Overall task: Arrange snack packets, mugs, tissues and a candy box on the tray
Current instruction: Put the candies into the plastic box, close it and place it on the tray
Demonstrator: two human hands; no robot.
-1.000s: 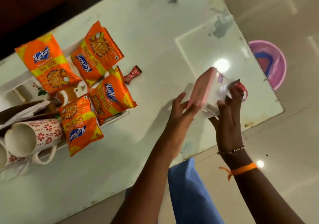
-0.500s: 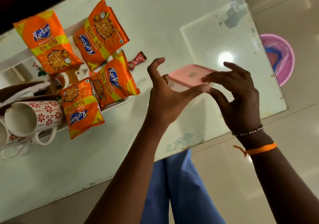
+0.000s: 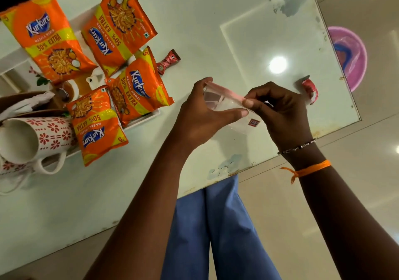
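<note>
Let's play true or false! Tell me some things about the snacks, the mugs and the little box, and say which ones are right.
1. Both hands hold the clear box with the pink lid. True: the left hand and the right hand grip it.
2. Four orange snack packets are in view. True.
3. The flowery mug stands upright. False: it lies on its side.
4. The red candy by the right hand is on the tray. False: it lies on the table.
</note>
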